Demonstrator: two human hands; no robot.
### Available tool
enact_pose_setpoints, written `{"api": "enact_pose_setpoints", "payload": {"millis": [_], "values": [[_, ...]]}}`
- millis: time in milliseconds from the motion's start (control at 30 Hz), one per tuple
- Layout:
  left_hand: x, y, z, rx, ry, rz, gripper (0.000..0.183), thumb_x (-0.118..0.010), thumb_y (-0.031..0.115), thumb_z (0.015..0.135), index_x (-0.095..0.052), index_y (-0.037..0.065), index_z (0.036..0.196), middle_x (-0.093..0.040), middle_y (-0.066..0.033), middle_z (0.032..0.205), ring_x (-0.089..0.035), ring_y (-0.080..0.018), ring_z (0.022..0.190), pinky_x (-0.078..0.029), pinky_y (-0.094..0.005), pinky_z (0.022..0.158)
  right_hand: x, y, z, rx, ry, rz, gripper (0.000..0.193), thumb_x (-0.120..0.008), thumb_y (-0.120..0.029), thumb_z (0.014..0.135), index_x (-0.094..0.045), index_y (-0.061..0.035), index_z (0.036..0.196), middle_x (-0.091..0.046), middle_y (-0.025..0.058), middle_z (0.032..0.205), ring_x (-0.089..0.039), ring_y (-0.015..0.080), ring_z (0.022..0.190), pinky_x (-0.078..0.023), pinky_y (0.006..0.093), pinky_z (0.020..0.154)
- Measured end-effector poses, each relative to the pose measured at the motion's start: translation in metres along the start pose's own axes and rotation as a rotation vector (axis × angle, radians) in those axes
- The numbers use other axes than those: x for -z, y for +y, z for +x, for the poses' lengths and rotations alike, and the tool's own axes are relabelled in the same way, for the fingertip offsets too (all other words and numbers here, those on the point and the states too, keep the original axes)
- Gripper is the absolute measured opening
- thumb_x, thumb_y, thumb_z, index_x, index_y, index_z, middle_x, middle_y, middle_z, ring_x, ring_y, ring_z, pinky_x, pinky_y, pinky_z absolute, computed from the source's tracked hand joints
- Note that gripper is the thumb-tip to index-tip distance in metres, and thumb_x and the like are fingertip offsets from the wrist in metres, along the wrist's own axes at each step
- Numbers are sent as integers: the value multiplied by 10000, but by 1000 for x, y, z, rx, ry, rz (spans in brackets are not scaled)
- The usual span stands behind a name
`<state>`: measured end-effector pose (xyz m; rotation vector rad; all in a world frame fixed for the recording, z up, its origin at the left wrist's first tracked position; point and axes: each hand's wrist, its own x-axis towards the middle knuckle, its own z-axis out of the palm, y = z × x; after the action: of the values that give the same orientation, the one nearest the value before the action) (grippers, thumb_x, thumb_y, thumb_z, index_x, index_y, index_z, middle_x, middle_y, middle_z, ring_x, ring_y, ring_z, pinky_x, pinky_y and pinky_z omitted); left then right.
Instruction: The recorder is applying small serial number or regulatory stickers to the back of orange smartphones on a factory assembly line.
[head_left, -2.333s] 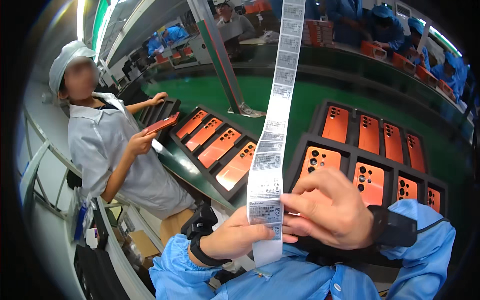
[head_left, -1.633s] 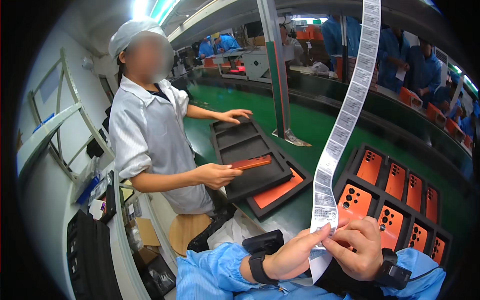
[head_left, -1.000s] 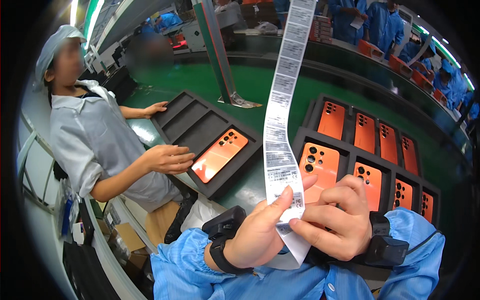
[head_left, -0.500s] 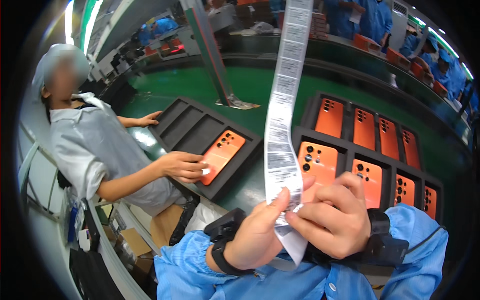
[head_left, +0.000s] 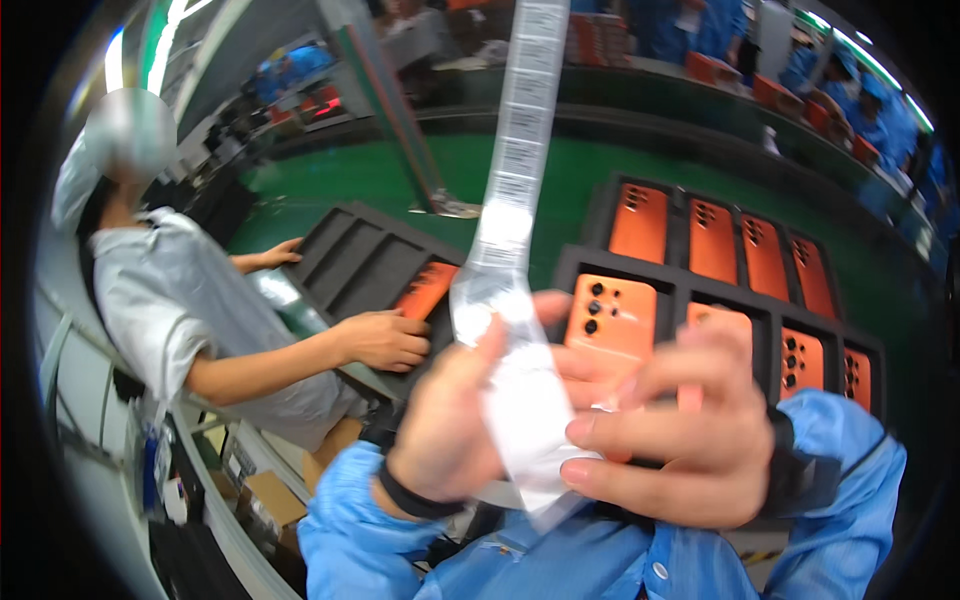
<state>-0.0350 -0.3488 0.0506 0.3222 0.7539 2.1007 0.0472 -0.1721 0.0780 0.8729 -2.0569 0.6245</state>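
Label strip (head_left: 503,240) in the left hand (head_left: 445,425) — more blank white shows below the thumb than half a second ago.
The left thumb presses the strip onto the fingers behind, left of the near-right orange phones (head_left: 615,318); the right hand (head_left: 690,440) now sits farther from that thumb, fingers curled, parted — blur hides whether they pinch anything.

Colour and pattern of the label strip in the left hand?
The label strip is white with repeating grey printed blocks; best seen in the head view.
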Motion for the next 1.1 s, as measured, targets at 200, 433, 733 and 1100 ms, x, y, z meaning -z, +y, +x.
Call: {"api": "enact_pose_setpoints", "payload": {"millis": [200,433,733,1100], "values": [[14,63,-6,-67,56,830,337,-633,120,766,-566,-72,1034,-556,-56,749,-519,-106,610,-438,-259,580,50,35,-5,-109,-165,15,284,-703,-100,744,-636,-58,1017,-582,21,816,-496,192,730,-367,364,696],[12,26,27,-36,-593,1863,188,-663,59,698,-532,-17,810,-545,-167,788,-563,-336,743,-450,-405,659,72,37,-24,-188,-195,-152,186,-662,-75,772,-603,-37,944,-576,42,780,-509,208,710,-361,411,731],[14,10,23,-129,-746,2179,143,-618,140,700,-567,10,735,-602,-125,755,-618,-262,711,-481,-364,650,61,35,-26,-215,-108,-108,136,-660,-34,722,-588,-36,837,-585,45,737,-536,203,676,-365,357,683],[22,22,21,0,-827,1869,235,-586,148,789,-524,-30,930,-529,-148,854,-543,-317,815,-457,-383,727,46,42,-45,-509,22,87,94,-639,-18,764,-572,-4,828,-578,68,709,-548,193,662,-408,286,632]]}}
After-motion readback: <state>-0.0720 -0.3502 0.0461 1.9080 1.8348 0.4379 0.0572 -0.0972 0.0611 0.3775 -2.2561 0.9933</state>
